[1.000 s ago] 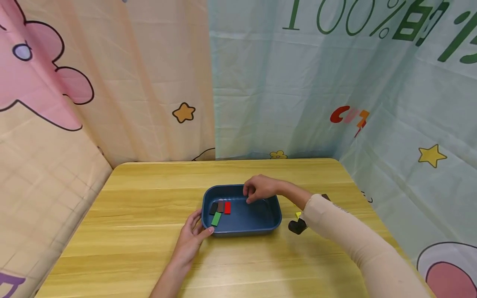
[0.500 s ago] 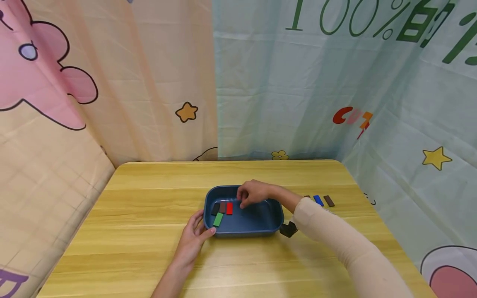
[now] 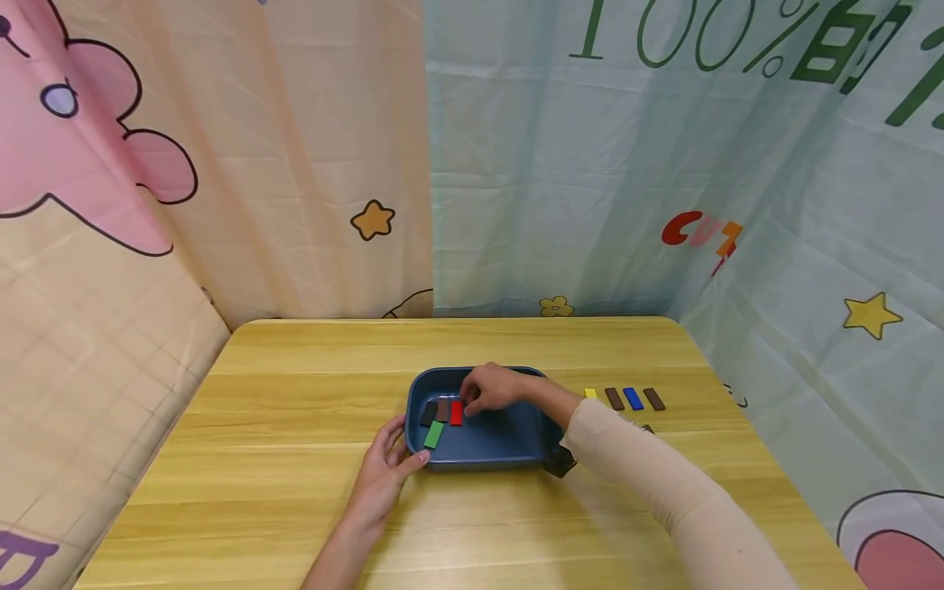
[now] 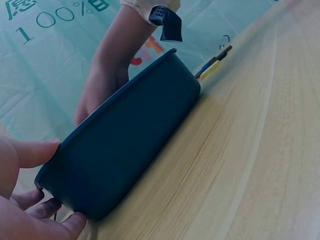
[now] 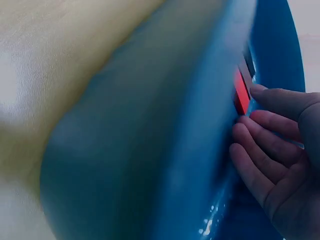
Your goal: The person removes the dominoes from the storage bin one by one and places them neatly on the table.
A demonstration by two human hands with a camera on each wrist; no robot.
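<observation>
A dark blue rectangular tray (image 3: 487, 468) sits on the table. My left hand (image 3: 378, 471) grips its left end; in the left wrist view the thumb lies on the rim and the fingers press the outer wall. Inside, toward the left, lie flat rectangular blocks: black (image 3: 428, 414), brown (image 3: 442, 410), red (image 3: 456, 413) and green (image 3: 434, 435). My right hand (image 3: 492, 388) reaches over into the tray, its fingertips close beside the red block. In the right wrist view, a gap shows between thumb and index finger of this hand (image 5: 290, 165); contact with the red block (image 5: 241, 92) is unclear.
Right of the tray, on the wooden table (image 3: 295, 393), lie a yellow block (image 3: 590, 393), two brown ones and a blue block (image 3: 633, 399). A dark piece (image 3: 647, 428) is mostly behind the sleeve. A black camera (image 3: 560, 463) hangs at my right wrist. Printed curtains surround the table.
My right hand has moved left and slightly down inside the tray, up to the red block. The blocks on the right have come out from behind the sleeve. My left hand keeps its grip.
</observation>
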